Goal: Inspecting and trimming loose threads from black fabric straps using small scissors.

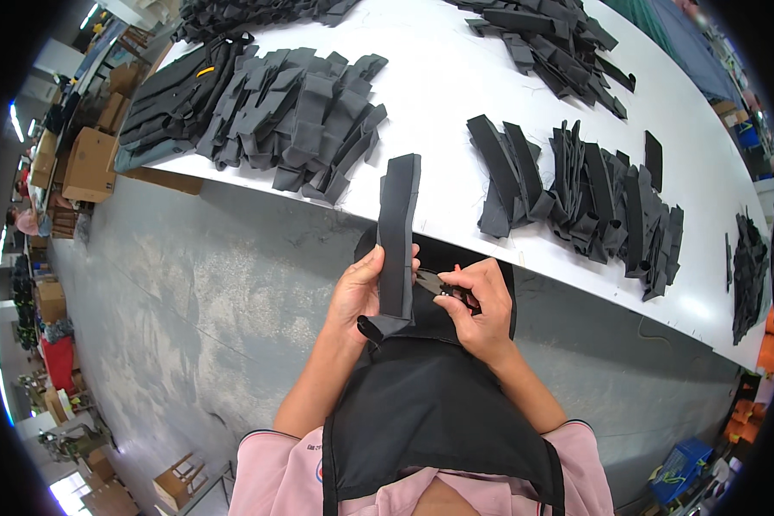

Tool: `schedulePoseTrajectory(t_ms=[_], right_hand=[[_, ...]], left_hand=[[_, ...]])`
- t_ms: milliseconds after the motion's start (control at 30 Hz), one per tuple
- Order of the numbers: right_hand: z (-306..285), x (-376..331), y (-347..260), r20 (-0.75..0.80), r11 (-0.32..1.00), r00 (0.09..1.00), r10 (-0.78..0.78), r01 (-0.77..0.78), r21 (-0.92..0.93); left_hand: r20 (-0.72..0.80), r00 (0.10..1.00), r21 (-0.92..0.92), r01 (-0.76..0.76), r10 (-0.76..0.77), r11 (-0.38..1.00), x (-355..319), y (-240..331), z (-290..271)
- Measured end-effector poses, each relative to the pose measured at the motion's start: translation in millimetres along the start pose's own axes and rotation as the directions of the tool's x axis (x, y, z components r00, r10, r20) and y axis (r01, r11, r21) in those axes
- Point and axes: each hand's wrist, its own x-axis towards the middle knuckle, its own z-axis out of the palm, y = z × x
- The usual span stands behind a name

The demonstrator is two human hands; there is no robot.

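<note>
My left hand [359, 291] is closed around a long dark grey fabric strip [397, 232], held upright at the table's near edge. The strip's lower end folds over and curls beside my wrist. Just right of it, my right hand [482, 301] grips a small pair of thread snips [457, 294] with dark handles. The metal blades point left toward the strip's edge. Whether they touch the fabric I cannot tell. A black apron covers my front below both hands.
On the white table [430, 103] lie a pile of grey fabric pieces [297, 116] at left, stacked black bags [181, 95] beside it, and more strips [585, 193] at right. Another strip pile [550, 43] lies farther back. Cardboard boxes [90, 163] stand beyond the grey floor.
</note>
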Motion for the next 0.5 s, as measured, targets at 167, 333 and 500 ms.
schedulePoseTrajectory(t_ms=[167, 333, 500], right_hand=[[1.6, -0.7, -4.8, -0.022, 1.0, 0.999, 0.026, -0.026, 0.008], [2.3, -2.0, -2.5, -0.048, 0.996, 0.998, -0.052, 0.048, -0.078], [-1.8, -4.4, -11.3, -0.082, 0.99, 0.995, -0.062, 0.05, -0.135]], left_hand=[[-0.019, 1.0, 0.04, 0.014, -0.013, 0.999, -1.2, -3.1, 3.2], [-0.018, 0.999, 0.049, 0.036, -0.035, 0.998, -2.1, -5.8, -1.0], [0.0, 1.0, 0.125, -0.025, 0.025, 0.992, -4.2, -5.7, -1.4]])
